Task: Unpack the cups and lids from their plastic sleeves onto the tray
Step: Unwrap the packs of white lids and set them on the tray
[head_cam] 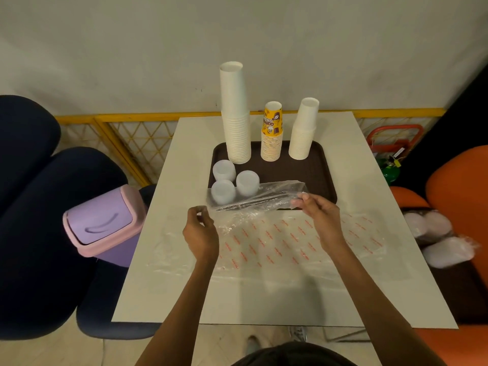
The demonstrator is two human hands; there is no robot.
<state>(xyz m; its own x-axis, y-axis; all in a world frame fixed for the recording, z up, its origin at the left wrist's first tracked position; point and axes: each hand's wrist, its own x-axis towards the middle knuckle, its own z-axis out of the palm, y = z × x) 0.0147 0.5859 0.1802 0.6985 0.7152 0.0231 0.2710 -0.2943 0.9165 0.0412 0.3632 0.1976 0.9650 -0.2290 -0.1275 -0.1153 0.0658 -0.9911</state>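
Observation:
On the dark brown tray (314,178) stand a tall stack of white cups (236,120), a shorter yellow printed stack (272,136) and a white stack (303,130). Three short stacks of translucent lids (224,170) sit at the tray's front left. My left hand (200,233) and my right hand (317,215) each pinch an end of an empty clear plastic sleeve (261,199), stretched between them over the tray's front edge. Another plastic sheet with red print (285,244) lies flat on the white table below the hands.
A lilac and pink swing-lid bin (105,223) stands at the table's left. Dark blue seats are further left. On the orange seat (459,180) at the right lie wrapped sleeves of lids (438,239). A yellow lattice rail runs behind the table.

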